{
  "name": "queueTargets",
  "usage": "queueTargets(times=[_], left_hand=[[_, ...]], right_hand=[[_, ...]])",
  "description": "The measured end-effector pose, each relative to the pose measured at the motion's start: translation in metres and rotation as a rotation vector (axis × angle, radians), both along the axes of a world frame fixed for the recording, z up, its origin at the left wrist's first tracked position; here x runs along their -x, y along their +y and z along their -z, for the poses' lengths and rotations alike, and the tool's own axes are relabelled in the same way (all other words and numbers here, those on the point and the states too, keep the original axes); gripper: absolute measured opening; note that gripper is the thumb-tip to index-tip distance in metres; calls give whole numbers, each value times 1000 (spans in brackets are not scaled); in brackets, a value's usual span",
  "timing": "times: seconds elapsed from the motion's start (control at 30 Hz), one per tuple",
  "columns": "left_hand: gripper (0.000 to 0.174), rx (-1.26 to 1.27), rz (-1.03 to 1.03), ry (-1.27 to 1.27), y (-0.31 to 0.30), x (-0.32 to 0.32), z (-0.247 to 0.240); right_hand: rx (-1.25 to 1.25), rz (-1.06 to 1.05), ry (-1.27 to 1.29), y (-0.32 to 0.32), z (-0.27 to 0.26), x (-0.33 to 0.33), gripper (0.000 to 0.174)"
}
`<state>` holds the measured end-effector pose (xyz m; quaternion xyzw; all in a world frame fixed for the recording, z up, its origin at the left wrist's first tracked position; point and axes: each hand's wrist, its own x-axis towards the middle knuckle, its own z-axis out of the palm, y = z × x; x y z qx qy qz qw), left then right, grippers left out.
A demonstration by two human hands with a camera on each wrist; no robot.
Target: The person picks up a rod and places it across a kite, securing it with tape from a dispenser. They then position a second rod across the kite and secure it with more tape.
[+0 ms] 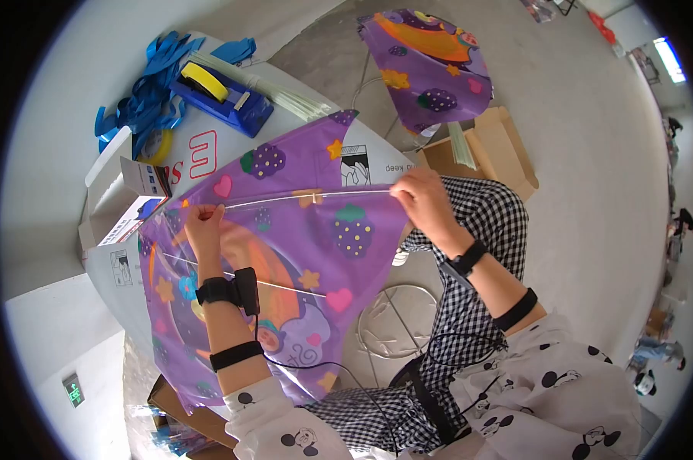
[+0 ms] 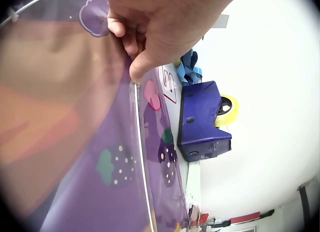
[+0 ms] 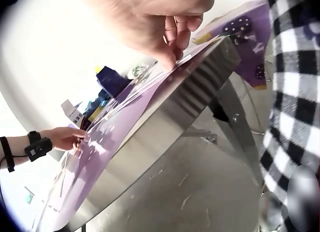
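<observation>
A purple kite [image 1: 308,238], printed with strawberries, hearts and stars, is spread over the table and droops past its near edge. Across its upper part runs a thin white rod [image 1: 273,201]. At the rod's left end, my left hand [image 1: 204,226] pinches it between thumb and fingers, close over the cloth. My right hand [image 1: 429,203] pinches the rod at its other end, by the kite's right corner. In the left wrist view the rod [image 2: 140,142] lies along a see-through strip of the kite. A second white rod [image 1: 285,287] crosses the kite lower down.
Behind the kite stand a blue tape dispenser [image 1: 227,103], a heap of blue ribbon [image 1: 151,84] and a bundle of pale rods [image 1: 285,100]. An opened white box [image 1: 116,192] is at the left. Another purple kite [image 1: 431,73] and a cardboard box [image 1: 507,149] lie beyond the table.
</observation>
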<state>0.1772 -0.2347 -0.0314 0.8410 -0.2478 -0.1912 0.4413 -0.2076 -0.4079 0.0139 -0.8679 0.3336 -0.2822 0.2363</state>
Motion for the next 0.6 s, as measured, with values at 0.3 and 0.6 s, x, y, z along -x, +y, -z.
queueTargets(times=[0.3, 0.6], left_hand=[[20, -64, -1, -70, -3, 8, -11], [57, -48, 578, -807, -24, 160, -44]], right_hand=[[42, 47, 55, 4, -20, 18, 13], [139, -522, 365, 36, -25, -35, 67]])
